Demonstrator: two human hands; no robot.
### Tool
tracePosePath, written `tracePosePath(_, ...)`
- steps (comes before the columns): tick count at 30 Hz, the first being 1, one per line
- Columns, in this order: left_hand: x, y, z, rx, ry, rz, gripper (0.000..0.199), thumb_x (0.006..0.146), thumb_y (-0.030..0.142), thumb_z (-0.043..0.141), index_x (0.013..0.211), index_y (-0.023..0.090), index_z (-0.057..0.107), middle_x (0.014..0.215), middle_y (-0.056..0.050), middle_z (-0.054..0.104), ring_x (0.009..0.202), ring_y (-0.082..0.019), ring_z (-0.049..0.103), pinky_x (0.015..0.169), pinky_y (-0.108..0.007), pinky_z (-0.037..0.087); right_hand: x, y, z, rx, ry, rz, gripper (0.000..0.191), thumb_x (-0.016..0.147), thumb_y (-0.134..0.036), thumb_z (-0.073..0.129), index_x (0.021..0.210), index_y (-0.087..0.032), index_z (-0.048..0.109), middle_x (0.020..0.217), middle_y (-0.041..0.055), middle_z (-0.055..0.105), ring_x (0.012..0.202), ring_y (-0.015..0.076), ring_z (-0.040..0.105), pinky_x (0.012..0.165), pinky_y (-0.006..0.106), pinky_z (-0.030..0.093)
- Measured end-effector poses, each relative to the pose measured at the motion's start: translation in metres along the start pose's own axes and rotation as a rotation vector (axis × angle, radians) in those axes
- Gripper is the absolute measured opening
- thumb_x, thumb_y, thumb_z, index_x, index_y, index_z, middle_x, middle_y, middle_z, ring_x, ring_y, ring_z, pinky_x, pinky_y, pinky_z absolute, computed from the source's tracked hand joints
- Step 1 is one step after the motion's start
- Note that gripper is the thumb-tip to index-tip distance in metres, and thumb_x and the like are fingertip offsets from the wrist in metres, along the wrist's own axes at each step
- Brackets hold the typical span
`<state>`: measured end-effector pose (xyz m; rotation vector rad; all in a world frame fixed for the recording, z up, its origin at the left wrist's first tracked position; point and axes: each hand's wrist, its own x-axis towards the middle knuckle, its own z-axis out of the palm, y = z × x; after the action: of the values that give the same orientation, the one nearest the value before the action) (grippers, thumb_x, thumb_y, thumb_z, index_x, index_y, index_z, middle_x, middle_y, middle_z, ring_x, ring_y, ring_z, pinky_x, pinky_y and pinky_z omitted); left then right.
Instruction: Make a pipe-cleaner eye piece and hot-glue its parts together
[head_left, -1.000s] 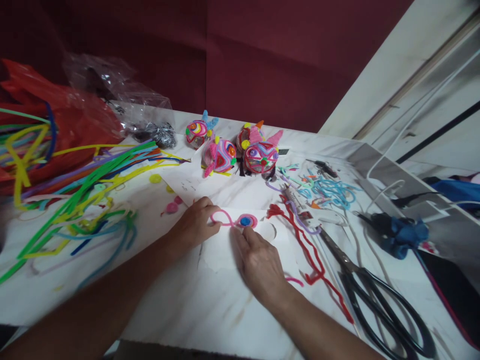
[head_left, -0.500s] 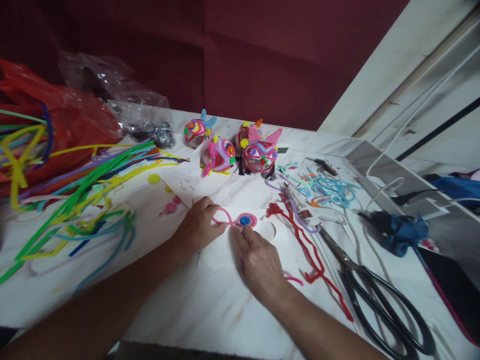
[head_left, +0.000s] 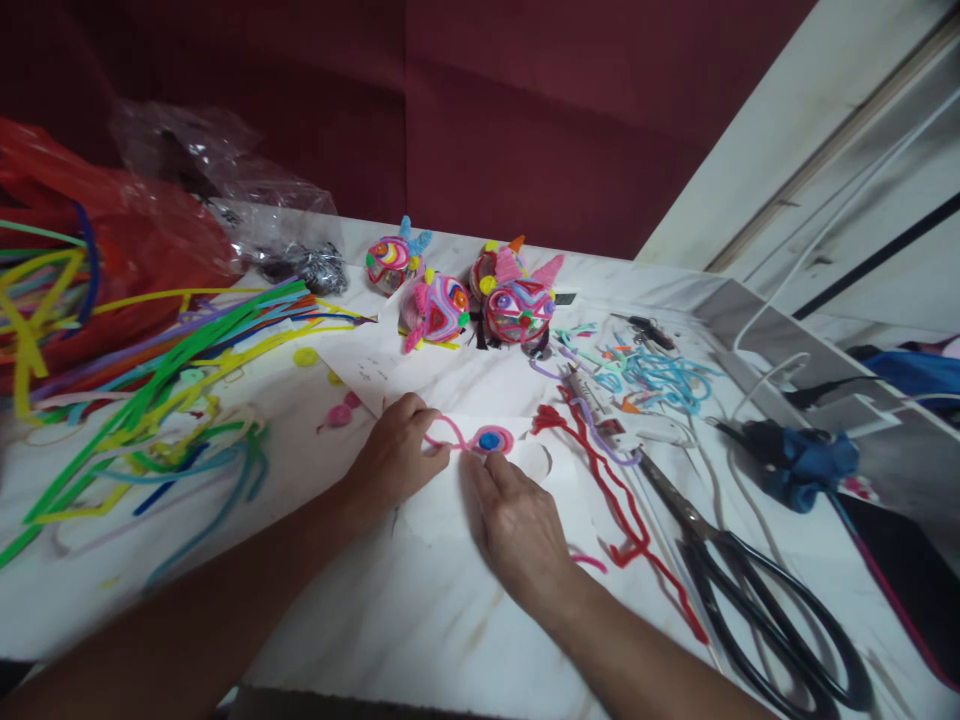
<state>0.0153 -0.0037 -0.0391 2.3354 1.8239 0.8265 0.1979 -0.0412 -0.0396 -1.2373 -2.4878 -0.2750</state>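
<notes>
Head view, my left hand (head_left: pixel 396 450): narrow, thumb and fingers closed on the pink strand (head_left: pixel 448 426) at its looped end.
My right hand (head_left: pixel 523 515): fingers drawn together and pointing down, tips at the near edge of the coil (head_left: pixel 490 440); I cannot tell whether they pinch it or only press.
Coil: pink rings around a blue centre, lying between my hands at the right end of the strand's loop.
Paper (head_left: pixel 439 515): white, flat on the counter (head_left: pixel 420 610), beneath the coil and both my hands.
Right of my right hand: red strands (head_left: pixel 626 525) lying lengthwise; beyond them, black-handled scissors (head_left: pixel 701 535), blades pointing away from me.
Far right: dark blue cloth (head_left: pixel 814 465) beside a dark flat device (head_left: pixel 896 560) with a pink edge.
Behind the paper: a group of decorated balls (head_left: pixel 517 310) in many colours, and to their right a tangle of light blue strands (head_left: pixel 664 378).
Left side: long green strips (head_left: pixel 161 370) among other colours, beside a red bag (head_left: pixel 161 235).
Near my left hand: small pink pieces (head_left: pixel 337 416), apart from it.
</notes>
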Motion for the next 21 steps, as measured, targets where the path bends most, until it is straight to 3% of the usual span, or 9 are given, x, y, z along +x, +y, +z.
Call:
tracePosePath(8, -0.003, -0.002, 0.0, -0.076, 0.024, 0.059, 0.018, 0.077, 0.015, 0.067, 0.095, 0.017, 0.066, 0.093, -0.007, 0.06, 0.092, -0.023, 0.062, 0.086, -0.036, 0.052, 0.0, 0.0, 0.001, 0.016, 0.017, -0.001, 0.027, 0.096, -0.008, 0.042, 0.108, -0.01, 0.066, 0.099, 0.0145, 0.069, 0.075, 0.0193, 0.065, 0.066, 0.03, 0.056)
tracePosePath(21, 0.004, -0.012, -0.002, -0.247, -0.001, -0.124, 0.039, 0.065, 0.01, 0.07, 0.102, 0.02, 0.061, 0.09, 0.0, 0.064, 0.081, -0.018, 0.063, 0.077, -0.031, 0.054, -0.001, 0.003, 0.005, -0.032, 0.076, -0.041, 0.03, 0.093, -0.006, 0.048, 0.116, -0.006, 0.067, 0.099, 0.0149, 0.072, 0.075, 0.0191, 0.067, 0.066, 0.028, 0.056)
